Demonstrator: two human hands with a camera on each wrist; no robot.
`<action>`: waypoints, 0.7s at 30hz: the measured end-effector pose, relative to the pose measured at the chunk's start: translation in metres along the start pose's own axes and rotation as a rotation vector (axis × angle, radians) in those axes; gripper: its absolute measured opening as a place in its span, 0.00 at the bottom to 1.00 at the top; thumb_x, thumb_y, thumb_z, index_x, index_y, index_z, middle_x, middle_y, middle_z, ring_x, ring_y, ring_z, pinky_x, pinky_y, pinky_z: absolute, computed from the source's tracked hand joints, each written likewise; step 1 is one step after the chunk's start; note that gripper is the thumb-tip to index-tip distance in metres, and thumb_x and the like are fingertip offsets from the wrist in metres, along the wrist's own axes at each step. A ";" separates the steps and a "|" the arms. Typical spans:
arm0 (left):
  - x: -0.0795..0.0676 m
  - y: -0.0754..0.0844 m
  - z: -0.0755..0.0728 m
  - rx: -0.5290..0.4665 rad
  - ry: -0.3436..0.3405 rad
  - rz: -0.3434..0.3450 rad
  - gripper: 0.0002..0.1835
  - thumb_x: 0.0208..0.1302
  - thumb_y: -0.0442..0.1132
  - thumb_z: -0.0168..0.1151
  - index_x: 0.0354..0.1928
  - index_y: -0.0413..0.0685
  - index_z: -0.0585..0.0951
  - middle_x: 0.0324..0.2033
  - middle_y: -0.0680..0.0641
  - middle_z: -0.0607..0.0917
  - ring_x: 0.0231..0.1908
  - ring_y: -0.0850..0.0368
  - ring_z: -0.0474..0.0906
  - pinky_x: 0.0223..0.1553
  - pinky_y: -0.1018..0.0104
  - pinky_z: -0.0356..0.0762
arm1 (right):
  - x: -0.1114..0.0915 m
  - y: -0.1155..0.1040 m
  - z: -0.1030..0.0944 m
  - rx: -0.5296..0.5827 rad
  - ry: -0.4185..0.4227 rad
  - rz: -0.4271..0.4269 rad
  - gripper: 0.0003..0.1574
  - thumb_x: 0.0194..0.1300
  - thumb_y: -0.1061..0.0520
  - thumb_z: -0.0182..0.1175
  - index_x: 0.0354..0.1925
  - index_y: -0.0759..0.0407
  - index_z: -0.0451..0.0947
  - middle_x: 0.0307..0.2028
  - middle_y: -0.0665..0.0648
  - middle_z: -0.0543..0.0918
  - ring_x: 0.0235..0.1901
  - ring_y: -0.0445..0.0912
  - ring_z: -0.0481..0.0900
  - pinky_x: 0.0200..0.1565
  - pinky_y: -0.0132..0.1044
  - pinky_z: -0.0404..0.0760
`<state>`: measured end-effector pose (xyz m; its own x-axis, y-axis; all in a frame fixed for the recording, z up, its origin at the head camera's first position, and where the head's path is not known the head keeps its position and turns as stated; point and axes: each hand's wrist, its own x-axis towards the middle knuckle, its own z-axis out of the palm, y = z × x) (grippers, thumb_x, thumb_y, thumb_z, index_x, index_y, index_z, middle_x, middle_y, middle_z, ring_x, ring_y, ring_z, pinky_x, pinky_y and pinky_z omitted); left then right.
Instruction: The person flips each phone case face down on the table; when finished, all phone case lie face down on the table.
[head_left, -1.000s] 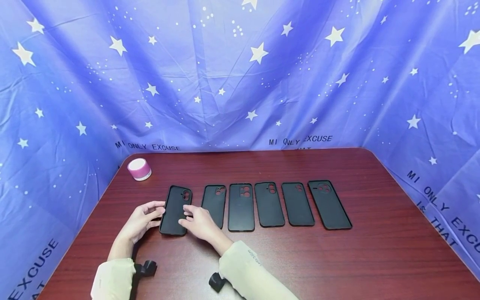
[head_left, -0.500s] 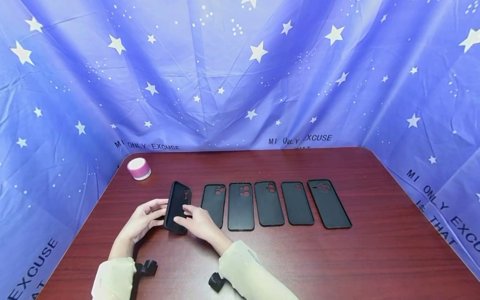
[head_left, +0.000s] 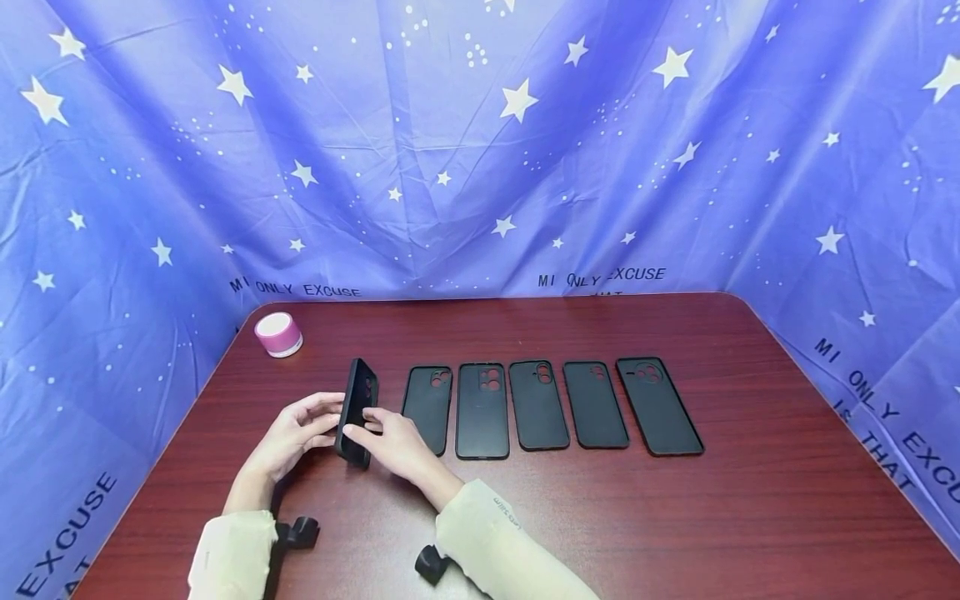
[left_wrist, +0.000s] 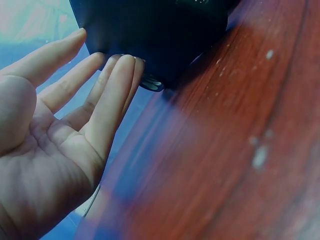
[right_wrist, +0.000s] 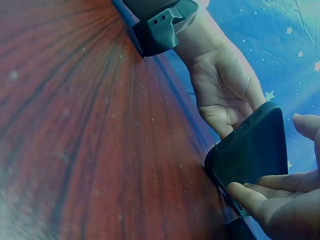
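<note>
A black phone case (head_left: 354,417) with a camera cutout stands tilted on its long edge at the left of the table. My left hand (head_left: 300,433) touches its left side; in the left wrist view, fairly straight fingers (left_wrist: 117,75) meet the dark case (left_wrist: 150,30) at their tips. My right hand (head_left: 397,446) is on the other side, its fingertips overlapping the case's inner face. Seen from the right wrist, the right hand's fingers (right_wrist: 245,195) lie along the lower edge of the case (right_wrist: 255,145), while the thumb (right_wrist: 305,125) stands apart from it.
Several more black phone cases lie flat in a row to the right, from the one beside my right hand (head_left: 429,408) to the slanted one (head_left: 663,417) at the far end. A pink and white round tub (head_left: 278,335) stands at the table's (head_left: 540,525) back left corner.
The phone case has tipped from nearly flat to steeply upright, its left side rising and swinging rightward. My left hand has followed it slightly right; my right hand has barely moved.
</note>
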<state>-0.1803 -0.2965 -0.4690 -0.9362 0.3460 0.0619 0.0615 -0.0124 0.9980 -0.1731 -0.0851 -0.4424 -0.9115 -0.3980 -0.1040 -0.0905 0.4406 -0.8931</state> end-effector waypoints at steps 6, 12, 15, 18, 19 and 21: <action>0.001 0.001 0.003 0.064 -0.060 0.024 0.19 0.69 0.27 0.52 0.61 0.41 0.73 0.47 0.58 0.84 0.44 0.66 0.84 0.42 0.65 0.86 | 0.000 0.000 0.000 -0.002 0.027 0.001 0.35 0.66 0.35 0.55 0.61 0.56 0.75 0.54 0.56 0.84 0.54 0.45 0.81 0.54 0.38 0.80; 0.002 0.001 0.006 0.090 -0.086 0.002 0.22 0.69 0.28 0.53 0.62 0.25 0.66 0.48 0.61 0.84 0.44 0.65 0.84 0.43 0.63 0.86 | 0.001 0.001 -0.002 -0.004 0.083 -0.053 0.25 0.65 0.40 0.58 0.50 0.56 0.81 0.40 0.54 0.87 0.36 0.39 0.78 0.35 0.30 0.75; 0.002 0.000 0.005 0.082 -0.083 -0.007 0.22 0.69 0.27 0.53 0.62 0.23 0.66 0.48 0.61 0.84 0.45 0.65 0.84 0.43 0.64 0.85 | 0.002 0.002 -0.002 0.029 0.099 -0.070 0.23 0.66 0.44 0.58 0.50 0.58 0.81 0.37 0.54 0.87 0.34 0.36 0.77 0.35 0.27 0.74; 0.002 -0.001 0.005 0.089 -0.059 -0.027 0.23 0.68 0.28 0.54 0.62 0.22 0.64 0.46 0.61 0.84 0.44 0.65 0.84 0.43 0.66 0.85 | 0.001 0.002 -0.002 0.071 0.112 -0.081 0.22 0.66 0.49 0.58 0.53 0.60 0.80 0.40 0.56 0.88 0.38 0.38 0.82 0.39 0.28 0.78; 0.002 -0.001 0.005 0.093 -0.045 -0.036 0.24 0.68 0.28 0.54 0.62 0.21 0.64 0.46 0.60 0.84 0.44 0.65 0.84 0.43 0.66 0.85 | 0.001 0.002 -0.001 0.090 0.117 -0.083 0.22 0.66 0.50 0.58 0.53 0.61 0.80 0.41 0.57 0.88 0.41 0.39 0.84 0.41 0.28 0.79; 0.002 -0.001 0.005 0.107 -0.011 -0.049 0.25 0.68 0.30 0.55 0.62 0.21 0.63 0.45 0.60 0.84 0.43 0.66 0.83 0.43 0.67 0.85 | 0.001 0.002 -0.001 0.124 0.120 -0.081 0.22 0.67 0.52 0.58 0.55 0.63 0.78 0.43 0.59 0.88 0.43 0.43 0.86 0.42 0.29 0.81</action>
<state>-0.1805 -0.2908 -0.4698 -0.9353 0.3537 0.0121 0.0525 0.1048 0.9931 -0.1747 -0.0841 -0.4444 -0.9452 -0.3262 0.0167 -0.1221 0.3055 -0.9443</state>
